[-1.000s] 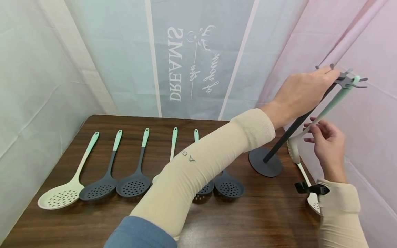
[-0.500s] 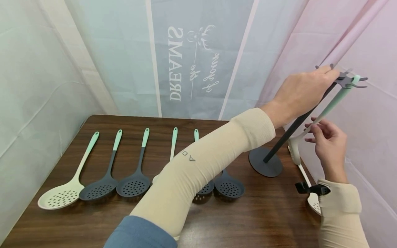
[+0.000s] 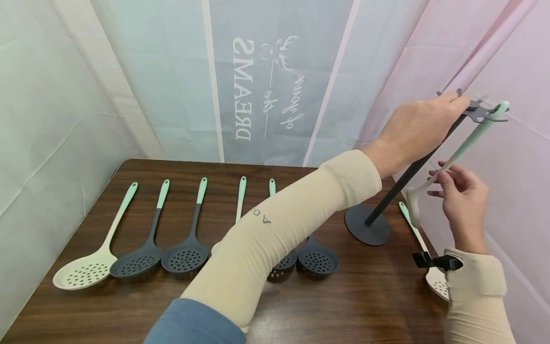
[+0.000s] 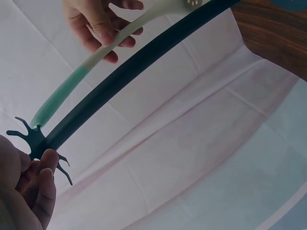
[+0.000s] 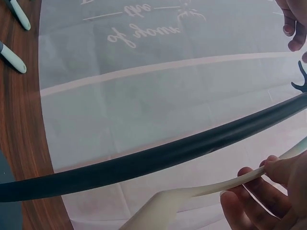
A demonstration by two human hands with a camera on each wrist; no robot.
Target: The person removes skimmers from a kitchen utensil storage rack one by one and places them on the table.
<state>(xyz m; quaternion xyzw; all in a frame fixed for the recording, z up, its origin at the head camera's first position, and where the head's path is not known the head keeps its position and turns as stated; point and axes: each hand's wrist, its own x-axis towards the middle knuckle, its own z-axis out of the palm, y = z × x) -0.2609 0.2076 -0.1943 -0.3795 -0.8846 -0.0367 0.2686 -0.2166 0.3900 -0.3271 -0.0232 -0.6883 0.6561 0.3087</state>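
My left hand (image 3: 418,129) grips the top of a dark grey utensil stand (image 3: 397,186), beside its ring of hooks (image 4: 34,136). The pole leans in the head view, its round base (image 3: 361,227) on the table. With thumb and fingers my right hand (image 3: 466,205) pinches the pale shaft of a white skimmer (image 3: 468,141) with a mint handle. That skimmer slants beside the pole, head low; its holed head (image 4: 193,4) is cut off in the left wrist view. The holed end of its handle overlaps a hook at the outer side.
Several skimmers, including a white one (image 3: 83,272) and grey ones (image 3: 185,258), lie in a row on the brown table (image 3: 343,306). My left sleeve (image 3: 275,224) hides part of the row. Another white skimmer (image 3: 437,283) lies at the right edge, near the curtain (image 3: 511,181).
My right hand and the skimmer have shifted right, its handle end sliding outward along the hook. More of the skimmer on the table beneath shows. The left hand has not moved.
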